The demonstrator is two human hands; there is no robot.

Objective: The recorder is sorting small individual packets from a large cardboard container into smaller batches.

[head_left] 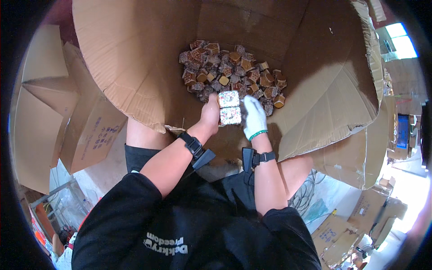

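Two square blocks lie side by side between my hands, the far block [229, 99] and the near block [230, 115]. Their upward faces are white with coloured speckles. My bare left hand [210, 116] grips them from the left. On the other side, my right hand [254, 118], in a white glove with a green cuff, closes against their right edges; its fingertips are partly hidden. Beyond and below is a heap of small brown and speckled blocks [225, 67], several with plain tan faces, on the bottom of a large cardboard carton [135, 63].
The carton's torn, bent rim curves around both sides of my hands, with a folded flap [333, 112] at the right. Flattened cardboard boxes [85, 112] lean at the left. More boxes [337, 229] and a coil of wire [310, 191] lie at lower right. A person [63, 252] shows at lower left.
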